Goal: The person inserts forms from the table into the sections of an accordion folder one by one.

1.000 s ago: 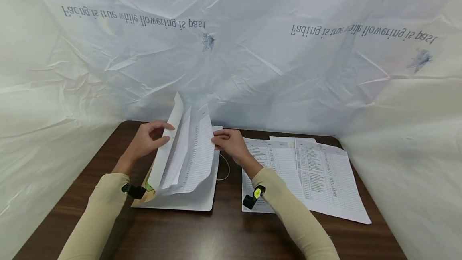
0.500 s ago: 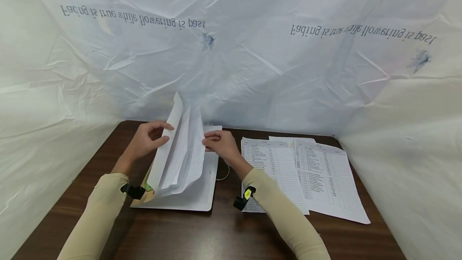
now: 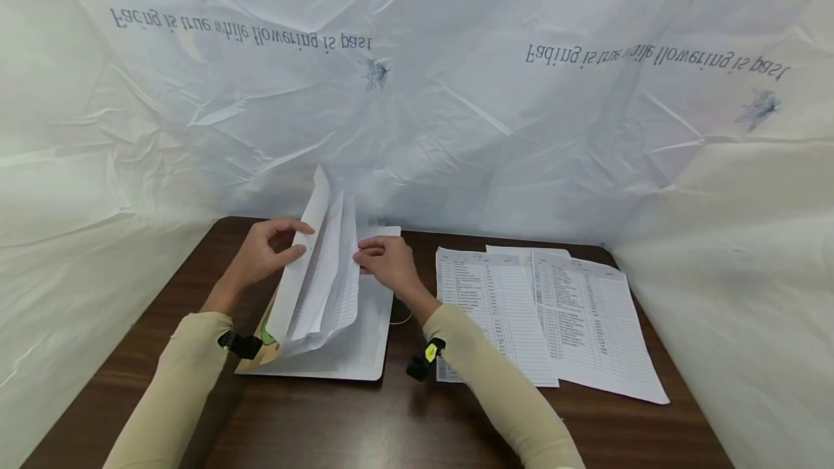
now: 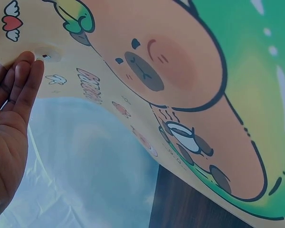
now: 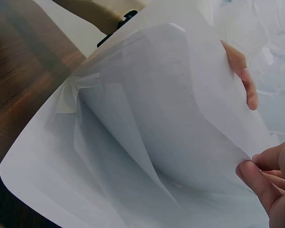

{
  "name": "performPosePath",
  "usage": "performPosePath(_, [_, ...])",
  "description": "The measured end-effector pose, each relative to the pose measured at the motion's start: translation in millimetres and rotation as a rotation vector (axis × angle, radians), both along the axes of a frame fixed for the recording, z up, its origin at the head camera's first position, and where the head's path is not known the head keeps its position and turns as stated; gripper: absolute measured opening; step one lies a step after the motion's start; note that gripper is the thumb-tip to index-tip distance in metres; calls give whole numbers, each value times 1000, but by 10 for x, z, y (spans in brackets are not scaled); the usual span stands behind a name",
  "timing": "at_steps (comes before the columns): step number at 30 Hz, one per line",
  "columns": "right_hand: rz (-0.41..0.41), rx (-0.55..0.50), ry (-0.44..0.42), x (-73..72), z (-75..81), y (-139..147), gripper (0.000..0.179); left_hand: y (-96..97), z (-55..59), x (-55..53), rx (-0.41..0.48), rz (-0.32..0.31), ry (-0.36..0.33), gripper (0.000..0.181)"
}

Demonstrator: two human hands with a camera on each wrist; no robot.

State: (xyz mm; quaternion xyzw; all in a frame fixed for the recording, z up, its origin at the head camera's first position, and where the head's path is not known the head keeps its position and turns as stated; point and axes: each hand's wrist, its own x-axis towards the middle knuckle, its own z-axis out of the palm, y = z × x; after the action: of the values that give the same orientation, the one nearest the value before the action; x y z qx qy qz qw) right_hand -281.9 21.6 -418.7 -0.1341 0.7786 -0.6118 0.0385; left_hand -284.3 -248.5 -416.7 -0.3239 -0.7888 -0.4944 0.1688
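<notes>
A folder [image 3: 363, 362] lies partly spread on the left of the table, its white inside facing up. My left hand [image 3: 263, 248] holds up its front cover [image 3: 302, 259] by the edge. On the cover's outside, the left wrist view shows a cartoon animal [image 4: 180, 61] in brown and green. My right hand [image 3: 389, 263] pinches the edge of a printed sheet [image 3: 344, 302] inside the folder. In the right wrist view, thumb and fingers meet on that curved sheet [image 5: 166, 118], with what looks like thin clear sleeves [image 5: 114, 142] below it. Another printed sheet [image 3: 319, 281] stands nearer the cover.
Several printed list sheets [image 3: 586, 324] overlap on the right of the dark wooden table [image 3: 391, 425]. A thin cord loop [image 3: 402, 318] sticks out from the folder's right side. Wrinkled white sheeting [image 3: 456, 136] hangs behind and on both sides.
My right hand has moved left with the pinched sheet, which has swung toward the raised cover. My left hand and the cover have stayed in place.
</notes>
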Motion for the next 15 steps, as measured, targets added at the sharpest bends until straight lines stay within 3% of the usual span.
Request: performPosePath(15, [4, 62, 46, -18, 2, -48, 23, 18, -6, 9, -12, 17, -4, 28])
